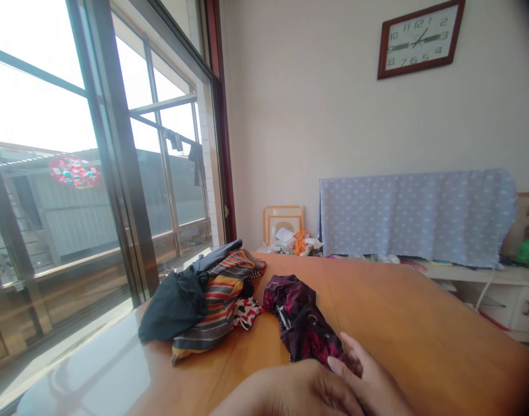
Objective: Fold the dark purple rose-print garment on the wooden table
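Reaching in from the bottom edge, the left hand [305,386] and right hand [374,378] come together at the near end of a dark purple cloth [299,312] with bright pink patches. The right thumb and fingers stand slightly apart with some of the cloth between them; whether they pinch it, I cannot tell. The left hand is bent over, its fingertips hidden, so I cannot tell how its grip stands either. The purple cloth lies crumpled on the wooden table [377,312], stretching away from the hands. Just left of it is a heap of clothes: a small red, white and black cloth [247,314], a striped shirt [216,312], a black cloth [173,306] and, at the back, a grey-blue cloth [218,255]. Along the left runs a window [138,271] with a round red sticker [76,171] on its glass. Past the table's far edge, a pale blue spotted cover [411,214] hangs above a white cabinet [518,306], and a framed clock [420,39] hangs on the wall [299,115].
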A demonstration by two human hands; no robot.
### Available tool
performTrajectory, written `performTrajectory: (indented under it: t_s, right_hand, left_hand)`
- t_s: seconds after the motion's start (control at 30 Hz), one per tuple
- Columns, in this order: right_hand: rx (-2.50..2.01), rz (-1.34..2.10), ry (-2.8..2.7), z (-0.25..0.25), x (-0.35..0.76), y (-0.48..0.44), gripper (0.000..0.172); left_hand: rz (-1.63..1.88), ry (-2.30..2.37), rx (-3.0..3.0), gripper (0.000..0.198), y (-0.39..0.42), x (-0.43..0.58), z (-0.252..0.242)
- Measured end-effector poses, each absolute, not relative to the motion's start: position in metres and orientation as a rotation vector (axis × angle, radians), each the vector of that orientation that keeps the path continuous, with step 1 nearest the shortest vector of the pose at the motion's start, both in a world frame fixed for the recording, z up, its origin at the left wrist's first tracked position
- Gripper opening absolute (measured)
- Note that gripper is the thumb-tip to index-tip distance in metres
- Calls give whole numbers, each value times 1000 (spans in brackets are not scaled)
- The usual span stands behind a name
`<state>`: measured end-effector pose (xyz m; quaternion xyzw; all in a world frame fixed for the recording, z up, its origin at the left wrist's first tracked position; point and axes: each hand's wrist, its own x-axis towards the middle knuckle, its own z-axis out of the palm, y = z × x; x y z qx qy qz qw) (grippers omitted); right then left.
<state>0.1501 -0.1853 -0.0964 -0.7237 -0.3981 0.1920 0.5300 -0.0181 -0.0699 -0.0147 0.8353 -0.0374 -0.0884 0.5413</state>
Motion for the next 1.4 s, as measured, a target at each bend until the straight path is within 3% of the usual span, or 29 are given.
performTrajectory:
  t_s: [0.13, 0.27, 0.37, 0.9, 1.23, 1.4]
  right_hand:
    - [-1767, 495, -1130, -89, 153, -193, 42]
    - [-1847, 289, -608, -72, 175, -209, 47]
    - [-1920, 238, -314, -62, 189, -218, 51]
    - [-1925, 328, -385, -79, 192, -211, 50]
    - [-1995, 151, -111, -55, 201, -233, 61]
    - [-1575, 36, -142, -62, 196, -220, 58]
  left_hand:
    - [275, 402, 2240, 41, -39, -19, -13]
    - [562, 995, 2695, 29, 6, -32, -21]
    - [514, 1252, 2856, 30, 34, -48, -30]
    - [435, 1670, 2772, 35, 109, -97, -40]
    - [419, 1674, 2809, 27, 83, -103, -46]
    - [410, 1548, 2826, 27, 47, -81, -40]
